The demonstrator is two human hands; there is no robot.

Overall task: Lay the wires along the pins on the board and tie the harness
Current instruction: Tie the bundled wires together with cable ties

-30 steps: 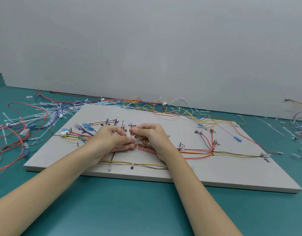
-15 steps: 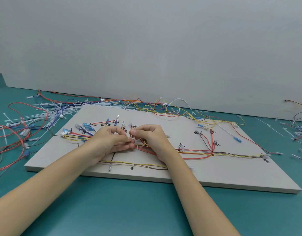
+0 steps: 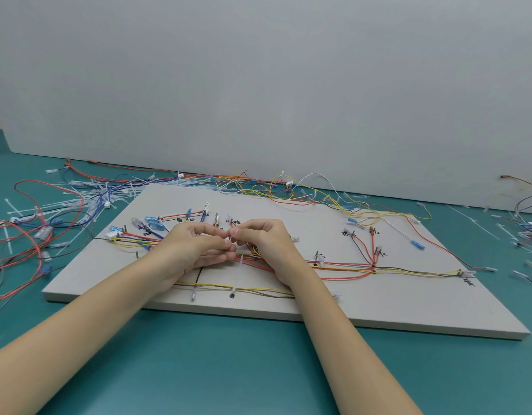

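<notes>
Your left hand point(image 3: 195, 250) and right hand point(image 3: 267, 247) are meeting over the middle of the board point(image 3: 378, 310), fingers curled and pinching a small white tie point(image 3: 228, 233) above the wires point(image 3: 333, 266). The board is lying mid-tabletop point(image 3: 228, 369), nearer its far edge.

One board point(image 3: 378, 307) on one teal table point(image 3: 228, 369). Two hands present: left hand point(image 3: 189, 250), right hand point(image 3: 267, 247). Wires point(image 3: 342, 266) on the board and loose cable ties point(image 3: 79, 199) beside it too numerous and tangled to count
</notes>
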